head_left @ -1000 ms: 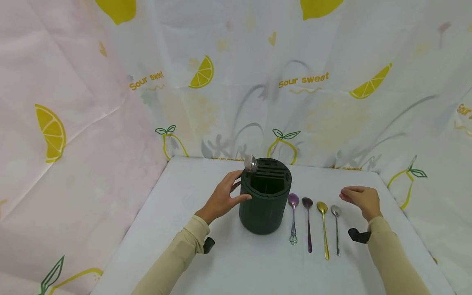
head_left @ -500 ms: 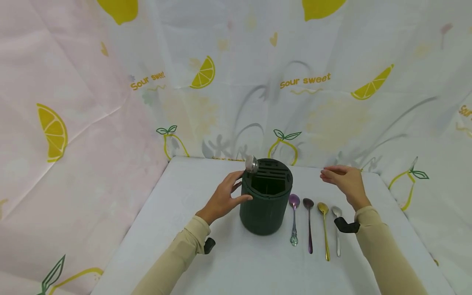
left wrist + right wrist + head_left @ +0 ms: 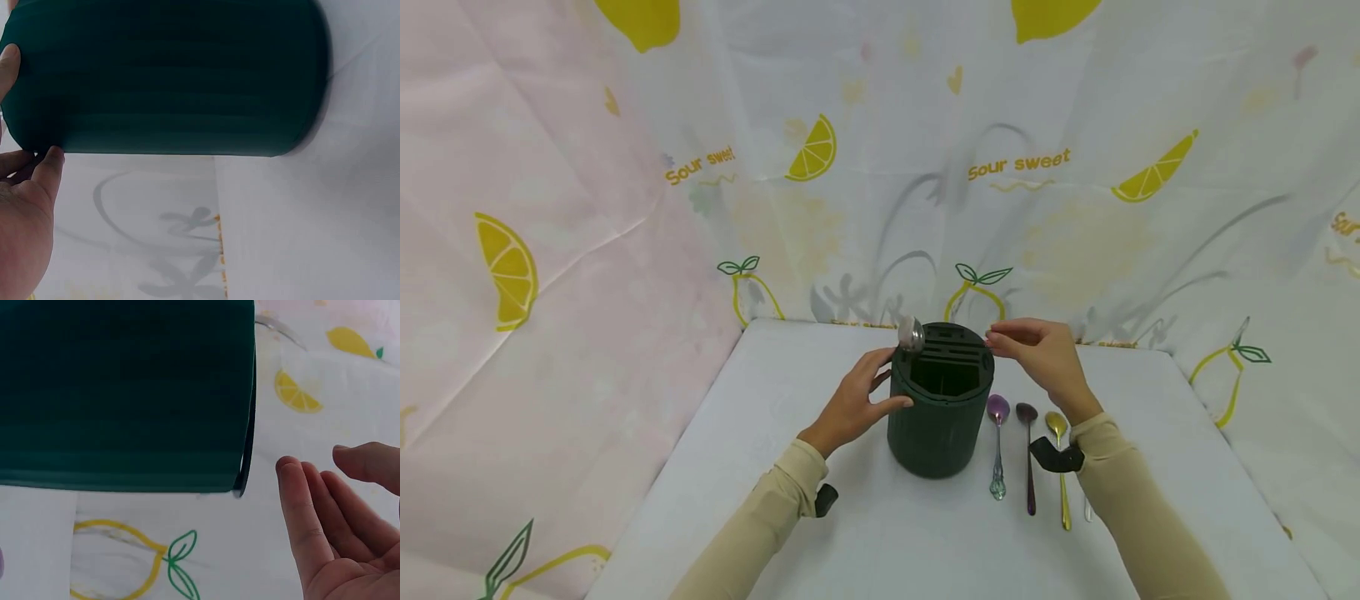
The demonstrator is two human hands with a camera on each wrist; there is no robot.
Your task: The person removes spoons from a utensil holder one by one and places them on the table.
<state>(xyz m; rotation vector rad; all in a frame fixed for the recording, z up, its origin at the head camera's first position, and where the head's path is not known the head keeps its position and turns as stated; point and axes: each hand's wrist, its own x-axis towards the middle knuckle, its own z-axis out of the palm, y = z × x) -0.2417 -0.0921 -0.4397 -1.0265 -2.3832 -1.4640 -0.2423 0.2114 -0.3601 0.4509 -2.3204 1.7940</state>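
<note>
A dark green utensil holder (image 3: 934, 442) stands upright, with a slotted top and an open compartment at its front. A shiny silver spoon bowl (image 3: 912, 335) sticks up at the top's left edge; its handle is hidden. My left hand (image 3: 850, 407) grips the holder's upper left side, thumb at the front and fingers round the back. Beside the rim's right edge is my right hand (image 3: 1047, 354), holding nothing. In the right wrist view its fingers (image 3: 303, 512) extend near the rim, apart from it, with the thumb separated.
On the white table (image 3: 760, 533), right of the holder, lie a purple spoon (image 3: 997, 442), a dark spoon (image 3: 1030, 467) and a gold spoon (image 3: 1065, 500). A silver spoon (image 3: 1088, 510) is mostly hidden under the right sleeve. Lemon-print cloth rises behind and beside the table.
My right hand has moved left, from beyond the silver spoon to the holder's right rim. My left hand and the holder have stayed in place.
</note>
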